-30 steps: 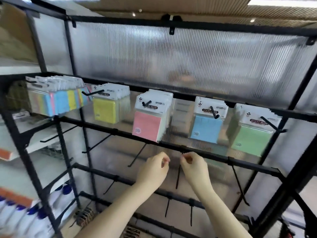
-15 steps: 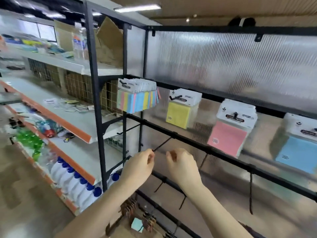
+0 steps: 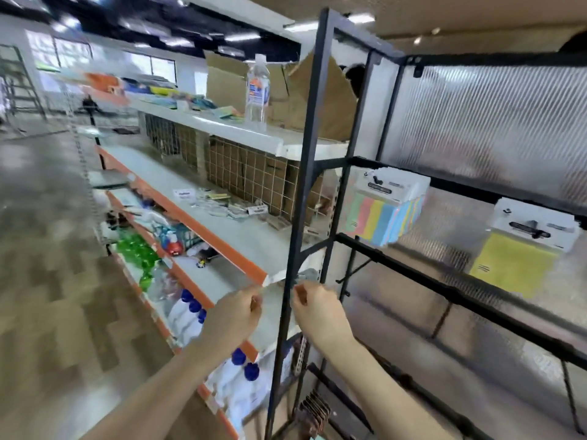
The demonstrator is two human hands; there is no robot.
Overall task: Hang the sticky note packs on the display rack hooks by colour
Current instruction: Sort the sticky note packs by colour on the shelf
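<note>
The black display rack fills the right half of the view. On its upper bar hang a bunch of multicolour sticky note packs and, further right, yellow packs, each on a hook. An empty black hook juts from the bar below. My left hand and my right hand are raised side by side in front of the rack's left post, fingers curled toward the thumbs. No pack shows in either hand. The image is blurred by motion.
White shelves with orange edges run along the left, carrying small goods, green bottles and blue-capped white bottles. A clear bottle and an open cardboard box stand on the top shelf. Wood-pattern floor lies at left.
The view has swung left: the pink, blue and green packs left the frame and the side shelves and aisle came in. Both hands keep the same curled pose, close together.
</note>
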